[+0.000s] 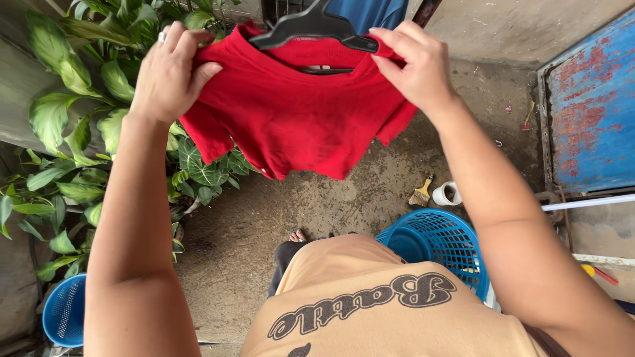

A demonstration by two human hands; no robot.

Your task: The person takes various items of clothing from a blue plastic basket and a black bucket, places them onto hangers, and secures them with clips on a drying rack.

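Head view, looking down past raised arms: one red shirt, small and short-sleeved, draped over a black plastic hanger near the top of the frame, hem hanging free above the ground. Left hand, ring on one finger, fingers closed in a pinch on the cloth at the shirt's left shoulder. Right hand, fingers closed on the other shoulder, touching the hanger's arm. Fabric judged soft, light and limp, folding where gripped; it looks darker in the middle, possibly damp, so perhaps a little heavier and clingy. Shoulder seams and neckline seem the soundest places to take hold; the hanger is stiff and best held by its hook. Below: blue plastic laundry basket beside the person's tan printed top; second blue basket at lower left; leafy green plants along the left; paintbrush and white cup on the bare concrete floor; rusted blue metal panel at right.
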